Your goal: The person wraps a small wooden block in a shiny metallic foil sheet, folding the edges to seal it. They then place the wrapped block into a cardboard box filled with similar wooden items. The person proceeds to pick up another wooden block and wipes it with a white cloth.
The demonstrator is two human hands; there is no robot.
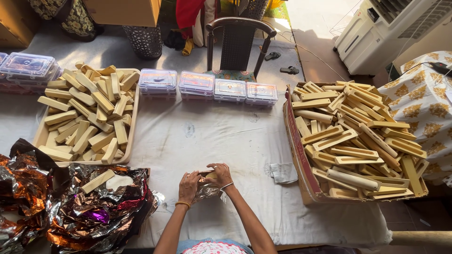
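Wrapping one wooden block in crinkly foil mid-table, left hand and right hand both closed on it. Four clear plastic boxes lined up behind, two piles of blocks: tray left, cardboard box right.

Four clear plastic boxes with pinkish lids stand in a row along the far edge of the tabletop, touching side by side. More clear boxes are stacked at the far left. A brown cardboard carton with a red-printed side sits at the right. Crumpled metallic wrapping foil, copper, silver and purple, lies at the near left
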